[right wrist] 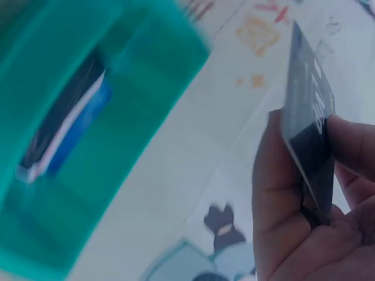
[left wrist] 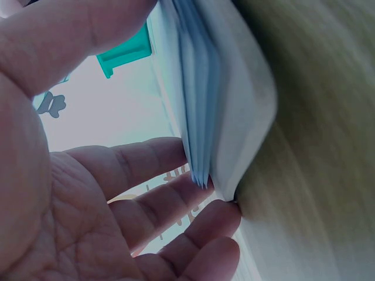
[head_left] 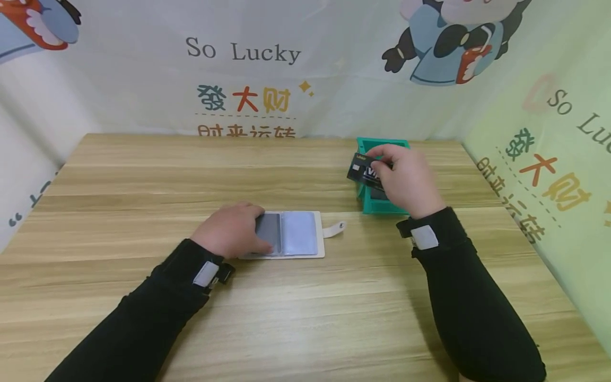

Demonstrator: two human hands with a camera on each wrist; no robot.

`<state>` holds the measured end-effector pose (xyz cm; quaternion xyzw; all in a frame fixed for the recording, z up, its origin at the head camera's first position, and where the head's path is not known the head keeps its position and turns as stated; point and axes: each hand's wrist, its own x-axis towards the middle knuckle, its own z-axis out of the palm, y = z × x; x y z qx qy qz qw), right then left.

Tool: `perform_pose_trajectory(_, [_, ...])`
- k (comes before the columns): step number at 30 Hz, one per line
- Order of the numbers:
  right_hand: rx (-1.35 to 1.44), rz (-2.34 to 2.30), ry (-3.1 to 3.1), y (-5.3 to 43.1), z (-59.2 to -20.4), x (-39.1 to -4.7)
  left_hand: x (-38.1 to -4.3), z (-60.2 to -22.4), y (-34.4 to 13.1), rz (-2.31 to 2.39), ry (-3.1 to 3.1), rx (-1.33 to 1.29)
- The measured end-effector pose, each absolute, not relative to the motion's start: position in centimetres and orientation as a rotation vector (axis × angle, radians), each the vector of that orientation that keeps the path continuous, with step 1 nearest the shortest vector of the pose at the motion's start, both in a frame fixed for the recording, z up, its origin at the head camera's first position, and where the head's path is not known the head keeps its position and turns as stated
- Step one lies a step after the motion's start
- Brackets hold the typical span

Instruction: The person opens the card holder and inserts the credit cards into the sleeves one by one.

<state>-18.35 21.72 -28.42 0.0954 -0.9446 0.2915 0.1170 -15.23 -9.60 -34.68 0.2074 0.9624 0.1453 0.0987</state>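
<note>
An open white card holder (head_left: 321,233) with clear sleeve pages (head_left: 299,233) lies flat on the table. My left hand (head_left: 231,229) holds its left side, thumb and fingers spanning the near and far edges. In the left wrist view, fingertips touch the edges of the stacked pages (left wrist: 202,105) and the cover (left wrist: 246,99). Between thumb and fingers, my right hand (head_left: 408,180) pinches a black card (head_left: 361,168) printed with white letters. That card is above a green box (head_left: 385,208), partly covered by the hand. Dark and blue cards (right wrist: 79,126) sit inside the box in the right wrist view.
A strap with a snap (head_left: 335,229) sticks out from the holder's right edge. Wood-grain table (head_left: 286,318) extends all around. Printed cloth (head_left: 334,79) hangs behind the far edge and along both sides.
</note>
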Motion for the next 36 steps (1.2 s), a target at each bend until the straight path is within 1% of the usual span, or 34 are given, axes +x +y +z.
perform_pose_trajectory(7, [0.357,1.020,-2.926,18.4,-29.9,-18.3,-15.2,-34.6,-9.6,0.419,2.843,0.619])
perform_pose_trajectory(19, [0.605,1.214,-3.164,13.2,-33.2,-18.9,-15.3,-34.6,-9.6,0.426,2.827,0.587])
perform_pose_trajectory(25, [0.689,1.061,-3.219,12.0,-33.9,-18.8,-15.3,-34.5,-9.5,0.433,2.825,0.583])
perform_pose_trajectory(32, [0.631,1.052,-3.262,11.9,-34.0,-18.8,-15.3,-34.5,-9.4,0.427,2.822,0.581])
perform_pose_trajectory(36, [0.655,1.035,-3.256,12.0,-34.2,-18.9,-15.3,-34.4,-9.2,0.427,2.818,0.577])
